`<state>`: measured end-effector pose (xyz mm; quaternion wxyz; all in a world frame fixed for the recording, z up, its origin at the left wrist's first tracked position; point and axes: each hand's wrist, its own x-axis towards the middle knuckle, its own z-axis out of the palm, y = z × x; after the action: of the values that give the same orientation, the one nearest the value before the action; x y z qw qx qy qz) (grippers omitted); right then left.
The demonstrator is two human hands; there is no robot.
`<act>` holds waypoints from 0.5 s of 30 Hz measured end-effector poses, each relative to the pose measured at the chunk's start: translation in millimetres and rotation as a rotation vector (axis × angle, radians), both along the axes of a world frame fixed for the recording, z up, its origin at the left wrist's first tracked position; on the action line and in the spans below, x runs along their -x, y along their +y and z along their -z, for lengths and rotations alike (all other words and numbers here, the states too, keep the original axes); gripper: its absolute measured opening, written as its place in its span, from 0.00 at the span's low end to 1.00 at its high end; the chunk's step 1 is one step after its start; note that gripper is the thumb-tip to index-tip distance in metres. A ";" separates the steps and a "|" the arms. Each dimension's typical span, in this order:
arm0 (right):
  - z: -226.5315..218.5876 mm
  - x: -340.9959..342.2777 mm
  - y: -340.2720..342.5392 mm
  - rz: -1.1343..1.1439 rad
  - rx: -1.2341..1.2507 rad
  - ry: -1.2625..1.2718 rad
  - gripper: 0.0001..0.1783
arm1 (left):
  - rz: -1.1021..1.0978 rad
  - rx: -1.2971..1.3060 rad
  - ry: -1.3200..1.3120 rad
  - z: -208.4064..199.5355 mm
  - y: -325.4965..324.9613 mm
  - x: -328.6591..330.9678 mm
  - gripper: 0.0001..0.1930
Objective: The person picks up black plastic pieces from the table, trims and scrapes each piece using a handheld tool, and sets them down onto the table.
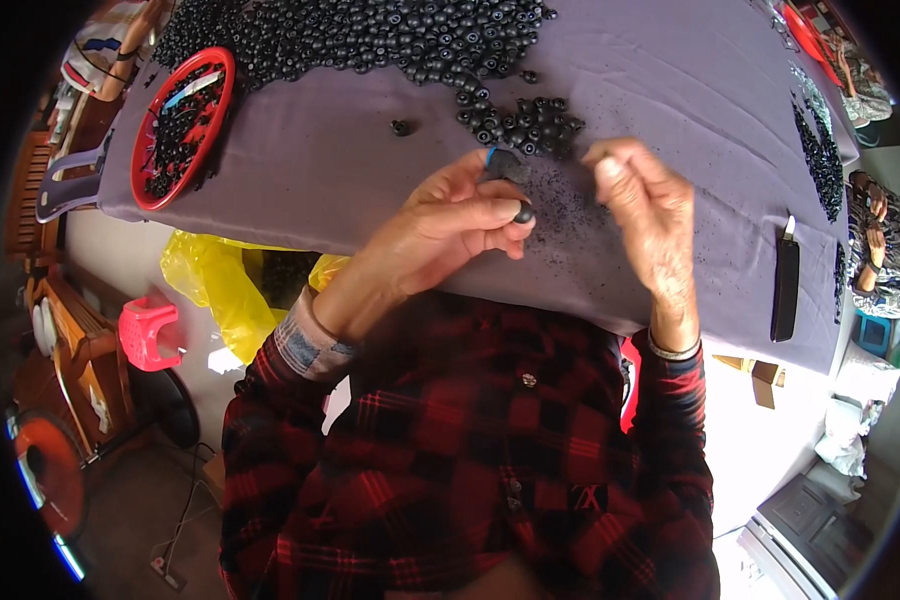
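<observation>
- Black bead (524,212), one small round piece, was in the left hand (450,215), above the near part of the tabletop (310,165), which had a purple-grey cloth.
- The left grip was clamped on this bead, between thumb and finger; another finger of this hand wore a dark fingertip cover (506,166) with a blue edge.
- The right hand (645,195) was in the air at about 3 o'clock from the bead, apart from it. Its fingers were bent and blurred, so I could not tell if this grip was fully together, or if something thin was inside.
- At 12 o'clock from the bead lay a small cluster (530,127) of similar pieces; at 11 o'clock spread a much larger heap (370,35), and at 10 o'clock one single piece (400,128) lay alone.
- Dark crumbs (560,225) were scattered under and between the hands.
- Toward 9 or 10 o'clock stood a red basin (228,95) with small dark bits in it; between 3 and 4 o'clock lay a black-handled knife (786,285), touched by neither hand.
- About progress, the crumbs suggested to me that some pieces were done, and the held one was in hand. Which pile was finished and which was left, I could not tell.
</observation>
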<state>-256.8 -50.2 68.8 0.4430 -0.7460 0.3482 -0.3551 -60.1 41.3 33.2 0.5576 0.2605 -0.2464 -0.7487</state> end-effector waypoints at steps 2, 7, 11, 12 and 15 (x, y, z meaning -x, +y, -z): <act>-3.3 -2.2 6.5 -0.153 0.052 0.065 0.12 | -0.002 -0.012 -0.011 2.1 -1.3 -0.7 0.18; -0.3 -19.2 30.0 -0.231 0.264 0.048 0.10 | -0.035 0.016 -0.050 1.1 3.4 4.0 0.18; -9.7 -17.0 33.3 -0.337 0.149 -0.015 0.06 | 0.120 -0.017 -0.006 -3.8 8.1 -0.7 0.20; -12.8 -16.2 35.1 -0.388 0.075 -0.037 0.05 | 0.186 -0.025 -0.018 -4.0 9.9 -1.4 0.21; -11.1 -13.1 36.3 -0.403 0.042 0.023 0.04 | 0.266 -0.047 0.004 -0.9 17.4 -0.7 0.23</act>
<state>-243.8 -13.9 79.9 0.4853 -0.8137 0.1894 -0.2579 -59.4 58.7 34.1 0.4476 0.2371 -0.2601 -0.8221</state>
